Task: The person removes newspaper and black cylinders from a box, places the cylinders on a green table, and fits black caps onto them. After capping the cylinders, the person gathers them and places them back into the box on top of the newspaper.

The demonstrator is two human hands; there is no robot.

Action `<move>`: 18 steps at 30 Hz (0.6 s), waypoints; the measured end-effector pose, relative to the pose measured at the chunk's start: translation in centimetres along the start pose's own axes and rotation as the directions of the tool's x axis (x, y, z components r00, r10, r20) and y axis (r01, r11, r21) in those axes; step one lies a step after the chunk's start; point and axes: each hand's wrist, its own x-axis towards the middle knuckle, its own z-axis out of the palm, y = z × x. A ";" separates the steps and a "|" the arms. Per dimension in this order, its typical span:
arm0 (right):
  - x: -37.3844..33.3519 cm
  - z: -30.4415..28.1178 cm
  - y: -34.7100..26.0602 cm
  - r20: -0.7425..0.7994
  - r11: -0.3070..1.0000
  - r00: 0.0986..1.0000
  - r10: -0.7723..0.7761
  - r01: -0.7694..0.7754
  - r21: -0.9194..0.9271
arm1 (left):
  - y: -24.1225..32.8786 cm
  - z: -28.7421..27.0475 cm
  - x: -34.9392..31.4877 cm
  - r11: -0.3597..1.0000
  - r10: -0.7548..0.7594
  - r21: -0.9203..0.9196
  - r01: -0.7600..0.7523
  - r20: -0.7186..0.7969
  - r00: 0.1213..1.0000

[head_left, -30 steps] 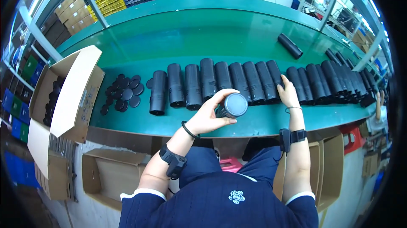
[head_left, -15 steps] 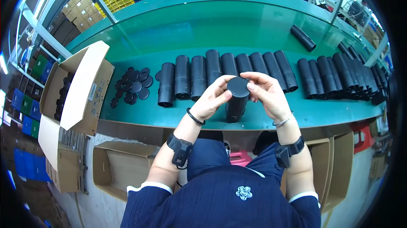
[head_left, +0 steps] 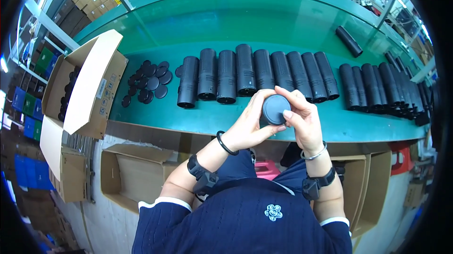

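Note:
A round black cap faces me between both hands, above the bench's front edge. It appears to sit on the end of a black tube whose body is hidden beneath it and my fingers. My left hand curls round its left side and underside, the thumb along the lower rim. On the right, my right hand grips the rim, its thumb pressed on the cap's face. Beyond my hands, several black ribbed tubes lie side by side in a row. Left of them is a loose heap of black round caps.
An open cardboard box with black pieces inside stands at the bench's left end. More black tubes are stacked at right, and a single tube lies behind them. Cardboard boxes sit below the green bench.
Both hands have drawn nearer to me and slightly right. The tube, upright before with its side showing, has tipped so its capped end faces me. The view has shifted a little.

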 end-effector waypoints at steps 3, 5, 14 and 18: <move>0.1 0.1 0.5 -0.016 1.000 1.000 -0.024 0.024 0.009 | 0.9 -0.4 -0.1 0.996 -0.017 -0.084 0.020 0.044 0.999; 0.2 0.3 0.6 -0.011 1.000 1.000 -0.019 0.020 0.020 | 0.4 -1.1 0.0 0.937 -0.100 -0.327 0.126 0.094 0.991; 1.6 0.5 0.1 0.004 0.997 1.000 0.004 -0.004 -0.073 | 0.4 -0.7 0.4 0.895 -0.131 -0.429 0.120 0.006 0.991; 0.9 -0.3 -0.2 0.142 0.921 0.990 0.015 0.042 -0.386 | -0.8 -1.3 -0.5 1.000 0.004 -0.003 -0.004 -0.010 1.000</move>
